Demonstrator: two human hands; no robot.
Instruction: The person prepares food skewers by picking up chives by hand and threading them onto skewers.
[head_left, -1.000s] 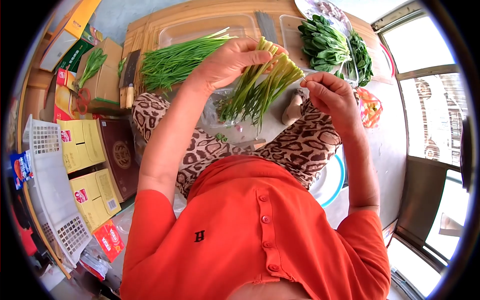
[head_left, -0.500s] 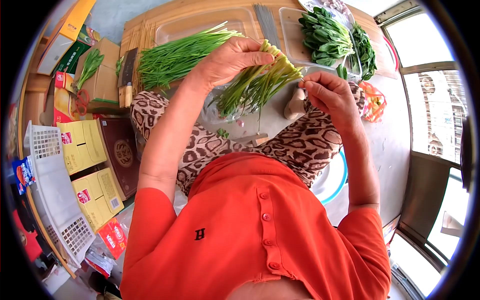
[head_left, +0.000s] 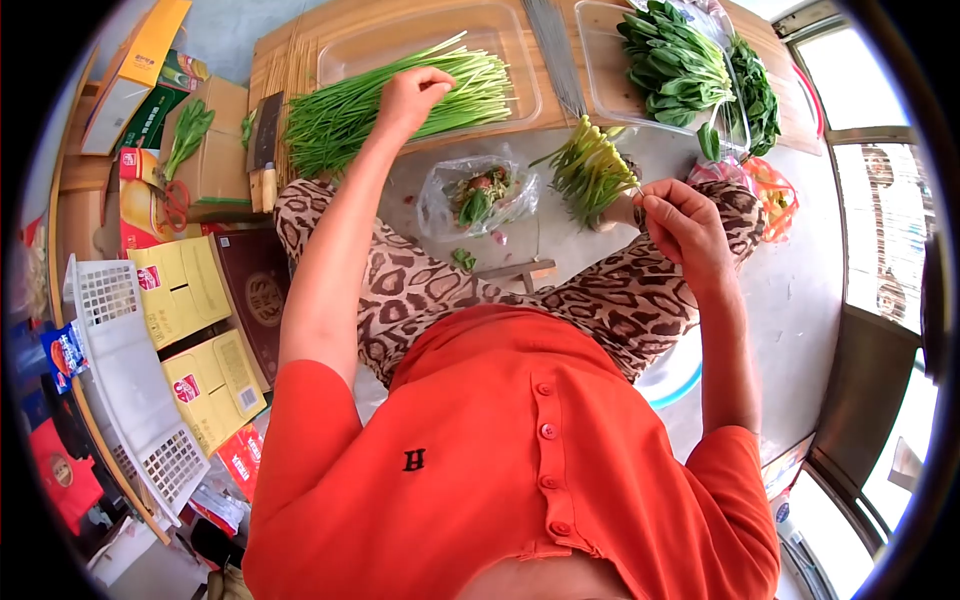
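Note:
My right hand (head_left: 680, 222) pinches the end of a thin skewer that carries a hanging bunch of green stalks (head_left: 590, 170). Over the large pile of long green chives (head_left: 345, 125) is my left hand (head_left: 415, 97), its fingers pressed together at the stalks; whether a stalk is between them is too small to tell. The pile lies across a clear plastic tray (head_left: 527, 60) on the wooden board. A bundle of thin metal skewers (head_left: 552, 50) rests to the right of that tray.
Leafy greens (head_left: 675, 70) lie in a second tray. A cleaver (head_left: 264, 135) and bamboo sticks are at the board's left. Below are a plastic bag of scraps (head_left: 480, 200) and a small wooden piece (head_left: 515, 270). Boxes (head_left: 180, 290) and a white basket (head_left: 130, 370) stand left.
My left hand has let go of the skewered bunch and moved left to the chive pile. The bunch now hangs from the skewer in my right hand alone.

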